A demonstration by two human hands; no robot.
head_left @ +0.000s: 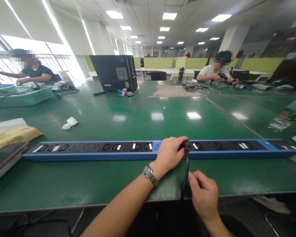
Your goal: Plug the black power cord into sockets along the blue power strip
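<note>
A long blue power strip [88, 155] with black sockets lies across the bench in front of me. My left hand [171, 152], wearing a metal watch [149, 174], rests on the strip right of its middle. Its thumb and fingers close round a black plug [185, 144] at the socket face; how deep the plug sits is hidden. From the plug a thick black power cord [185, 177] hangs over the bench's front edge. Just right of the cord is my right hand [205, 194], fingers curled in. Its tips come up to the cord, but what they grip, if anything, is hidden.
Crumpled tissue [70, 123] lies behind the strip on the green bench [138, 115]. A phone-like dark slab [7, 158] and yellow packaging [31, 130] are at left. Farther back stand a computer case [113, 73] and a green basket [29, 97]. Two people sit across the bench.
</note>
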